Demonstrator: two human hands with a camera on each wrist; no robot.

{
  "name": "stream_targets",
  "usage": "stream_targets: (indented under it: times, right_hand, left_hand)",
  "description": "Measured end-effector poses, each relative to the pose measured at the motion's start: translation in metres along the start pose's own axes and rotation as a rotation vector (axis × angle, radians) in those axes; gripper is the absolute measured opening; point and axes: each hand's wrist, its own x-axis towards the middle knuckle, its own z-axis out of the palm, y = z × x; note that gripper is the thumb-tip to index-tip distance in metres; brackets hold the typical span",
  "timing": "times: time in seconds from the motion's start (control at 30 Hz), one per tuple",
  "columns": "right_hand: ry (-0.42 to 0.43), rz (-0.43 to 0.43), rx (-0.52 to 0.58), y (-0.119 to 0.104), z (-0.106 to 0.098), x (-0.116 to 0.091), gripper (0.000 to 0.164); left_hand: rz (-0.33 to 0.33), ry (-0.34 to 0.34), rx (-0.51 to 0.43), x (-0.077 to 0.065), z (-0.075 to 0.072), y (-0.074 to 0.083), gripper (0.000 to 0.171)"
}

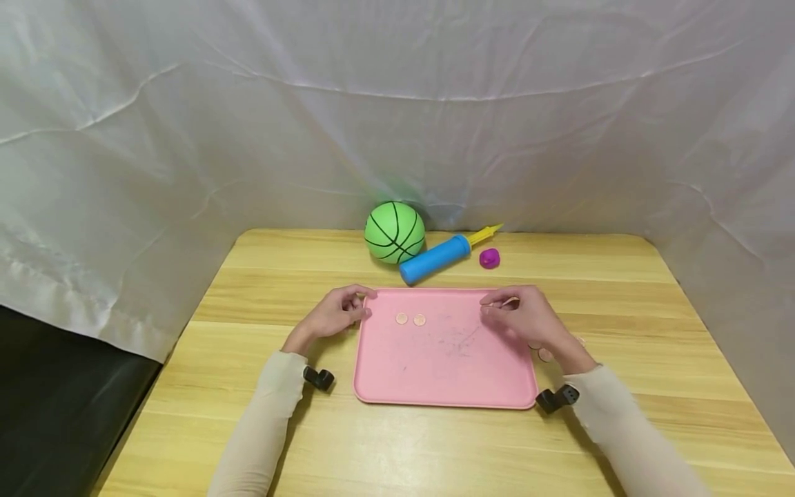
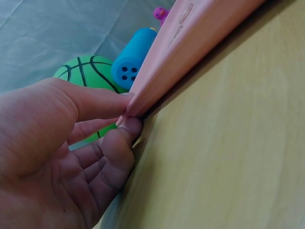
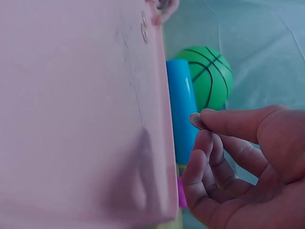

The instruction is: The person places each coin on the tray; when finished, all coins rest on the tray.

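Note:
A pink tray (image 1: 435,373) lies on the wooden table, with two copper-coloured coins (image 1: 410,319) side by side near its far left corner. My left hand (image 1: 335,313) pinches the tray's rim at that corner, thumb on the rim and fingers below in the left wrist view. Over the tray's far right part, my right hand (image 1: 518,314) pinches a coin (image 3: 196,120) between thumb and fingertips. More coins (image 1: 545,355) lie on the table just right of the tray, partly hidden by the right wrist.
Behind the tray sit a green ball (image 1: 395,232) with black lines and a blue hand pump (image 1: 436,259) with a yellow tip. A small purple toy duck (image 1: 489,258) lies right of the pump. A pale cloth (image 1: 435,138) hangs at the table's back.

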Motion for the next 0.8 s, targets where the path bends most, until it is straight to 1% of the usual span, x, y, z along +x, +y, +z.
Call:
stream_targets:
  times: [0.1, 0.23, 0.5, 0.67, 0.8]
  right_hand:
    - [-0.016, -0.005, 0.019, -0.003, 0.008, 0.003, 0.023]
    - [-0.037, 0.019, 0.035, -0.007, 0.018, 0.006, 0.021]
    - [-0.063, -0.01, 0.042, -0.01, 0.034, 0.016, 0.019]
    - [-0.048, -0.035, -0.001, -0.016, 0.044, 0.022, 0.016]
    - [-0.059, -0.052, -0.025, -0.019, 0.05, 0.025, 0.012]
  left_hand:
    - [0.002, 0.003, -0.003, 0.0, 0.0, 0.0, 0.036]
    - [0.001, 0.004, -0.005, -0.001, 0.001, 0.002, 0.036]
    - [-0.01, 0.001, -0.005, 0.0, -0.001, -0.001, 0.037]
    - [-0.014, -0.003, -0.02, 0.0, -0.001, -0.002, 0.038]
    - [-0.014, -0.002, -0.02, 0.0, -0.001, -0.001, 0.038]
